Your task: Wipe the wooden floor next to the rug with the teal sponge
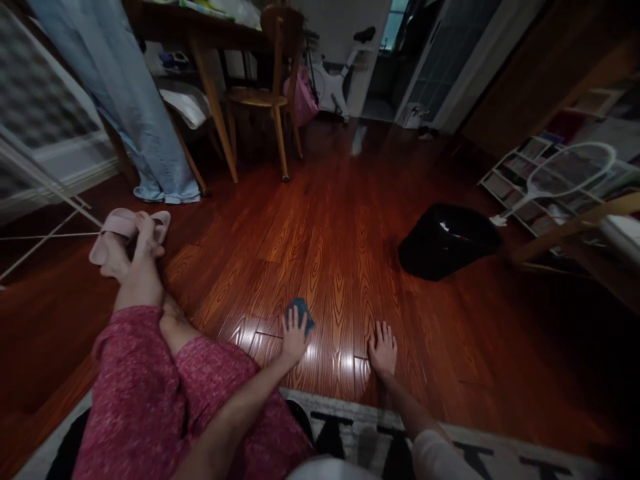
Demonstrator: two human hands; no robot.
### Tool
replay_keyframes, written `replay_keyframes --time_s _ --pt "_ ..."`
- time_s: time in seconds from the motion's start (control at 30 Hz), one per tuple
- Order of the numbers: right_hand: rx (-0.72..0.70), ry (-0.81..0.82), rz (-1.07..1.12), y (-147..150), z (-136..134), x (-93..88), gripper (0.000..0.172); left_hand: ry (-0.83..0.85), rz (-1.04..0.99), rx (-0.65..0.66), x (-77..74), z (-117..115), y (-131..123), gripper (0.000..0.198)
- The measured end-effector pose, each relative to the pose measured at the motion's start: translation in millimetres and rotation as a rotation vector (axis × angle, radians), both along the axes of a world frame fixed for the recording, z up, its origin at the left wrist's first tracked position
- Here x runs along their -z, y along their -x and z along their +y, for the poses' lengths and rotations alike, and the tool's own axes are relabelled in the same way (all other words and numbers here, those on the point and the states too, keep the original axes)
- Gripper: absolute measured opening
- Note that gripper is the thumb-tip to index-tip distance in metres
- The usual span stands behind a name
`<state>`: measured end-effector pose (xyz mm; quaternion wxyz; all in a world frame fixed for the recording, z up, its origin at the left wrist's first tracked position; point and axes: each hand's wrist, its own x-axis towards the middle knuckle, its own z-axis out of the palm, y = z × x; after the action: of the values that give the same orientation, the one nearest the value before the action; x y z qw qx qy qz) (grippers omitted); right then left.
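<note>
My left hand (296,337) lies with its fingers spread over a small dark blue-green cloth (302,308) on the reddish-brown wooden floor (345,253). Part of the cloth is hidden under the fingers, and its far edge shows beyond them. To the right, my right hand (383,349) rests palm down on the bare boards with its fingers stretched out. Nothing shows in or under that hand.
A black bin (445,240) stands on the right, near a white racket (570,170). Legs in pink trousers (145,380) stretch to pink slippers (120,223) at left. Behind are a wooden chair (257,97), hanging jeans (117,100) and an exercise bike (333,83). A patterned rug (363,420) lies nearest.
</note>
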<state>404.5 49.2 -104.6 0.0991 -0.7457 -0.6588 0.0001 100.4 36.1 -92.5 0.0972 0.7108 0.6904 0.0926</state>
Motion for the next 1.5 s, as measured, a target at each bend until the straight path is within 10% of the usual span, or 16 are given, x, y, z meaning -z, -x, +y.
replay_keyframes --time_s 0.17,0.3,0.4,0.6,0.73,0.87,1.17,1.33,1.5 --pt "0.043 -0.022 0.016 18 -24 7.6 0.065 0.006 -0.088 0.614 10.1 -40 -60 0.070" --pt "0.006 -0.053 0.055 29 -47 18.5 0.067 -0.018 -0.106 0.776 4.1 -33 -48 0.061" --pt "0.012 -0.061 0.088 31 -49 19.7 0.067 -0.025 -0.073 0.634 -5.5 -8 -13 0.057" --pt "0.048 -0.046 0.087 33 -44 18.8 0.066 -0.028 0.035 -0.197 -14.9 20 81 0.053" --pt "0.056 -0.064 0.076 33 -44 26.7 0.066 -0.027 0.060 -0.515 -7.7 19 106 0.058" --pt "0.057 -0.105 0.088 31 -42 35.5 0.067 -0.023 0.000 -0.381 1.9 8 60 0.067" --pt "0.060 -0.109 0.048 27 -39 37.7 0.068 0.086 -0.153 0.555 22.7 -56 -80 0.077" --pt "0.058 -0.122 0.072 25 -38 40.3 0.069 0.030 -0.082 0.617 16.8 -19 -42 0.064" --pt "0.056 -0.134 0.101 23 -37 44.7 0.071 -0.069 0.038 0.155 -1.6 36 57 0.059"
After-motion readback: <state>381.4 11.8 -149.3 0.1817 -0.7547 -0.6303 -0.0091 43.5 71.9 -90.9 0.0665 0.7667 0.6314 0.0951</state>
